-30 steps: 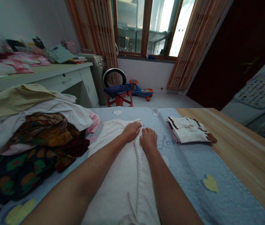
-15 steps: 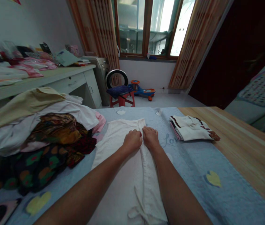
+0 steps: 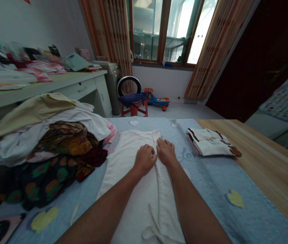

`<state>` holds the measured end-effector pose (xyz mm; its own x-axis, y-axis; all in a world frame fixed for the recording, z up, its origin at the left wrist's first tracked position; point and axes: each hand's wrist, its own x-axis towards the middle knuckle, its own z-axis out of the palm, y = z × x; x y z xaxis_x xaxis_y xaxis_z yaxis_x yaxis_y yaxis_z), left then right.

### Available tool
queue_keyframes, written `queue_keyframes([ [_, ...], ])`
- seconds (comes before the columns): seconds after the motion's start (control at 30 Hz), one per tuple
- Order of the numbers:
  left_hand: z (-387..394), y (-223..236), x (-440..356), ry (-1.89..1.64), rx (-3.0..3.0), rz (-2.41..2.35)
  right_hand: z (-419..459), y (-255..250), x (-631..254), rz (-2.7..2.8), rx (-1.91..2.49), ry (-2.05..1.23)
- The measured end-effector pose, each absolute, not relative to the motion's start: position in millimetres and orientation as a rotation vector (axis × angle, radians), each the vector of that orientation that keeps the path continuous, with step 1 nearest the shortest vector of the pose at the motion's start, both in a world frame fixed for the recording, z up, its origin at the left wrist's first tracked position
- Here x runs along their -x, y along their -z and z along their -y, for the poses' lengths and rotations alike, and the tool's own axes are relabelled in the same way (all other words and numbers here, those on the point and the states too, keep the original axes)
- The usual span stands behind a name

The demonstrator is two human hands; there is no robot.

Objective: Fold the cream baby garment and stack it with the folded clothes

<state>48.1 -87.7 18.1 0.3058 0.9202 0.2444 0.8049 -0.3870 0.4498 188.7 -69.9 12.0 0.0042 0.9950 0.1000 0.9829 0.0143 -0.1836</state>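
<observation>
A white textured garment point(image 3: 131, 173) lies flat on a pale blue quilted mat point(image 3: 210, 196), with a long lengthwise fold running toward me. My left hand point(image 3: 144, 160) rests on the garment with curled fingers gathered at the fold. My right hand point(image 3: 166, 151) lies just beside it, its fingers flat on the cloth at the same ridge. The two hands nearly touch. A white tie strap point(image 3: 154, 230) trails at the garment's near end. To the right, a folded white garment with brown trim point(image 3: 210, 144) sits on the mat.
A heap of mixed clothes point(image 3: 54, 142) rises on the left of the mat. A wooden surface point(image 3: 261, 159) runs along the right. Beyond stand a white desk point(image 3: 77, 89) piled with clothes, a red stool point(image 3: 133, 109) and a child's ride-on toy point(image 3: 156, 99).
My left hand has drawn slightly nearer me, and the garment's far end lies flatter and wider. The view has shifted a little, and the tie strap shows more fully.
</observation>
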Motion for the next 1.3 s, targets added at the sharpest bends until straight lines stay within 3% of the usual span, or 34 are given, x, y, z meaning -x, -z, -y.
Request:
queue_keyframes([
  [1.3,85.3,-16.2,-40.6,-0.676,-2.284,-1.409,64.1,-7.8,-187.9,2.054,2.078,-0.067],
])
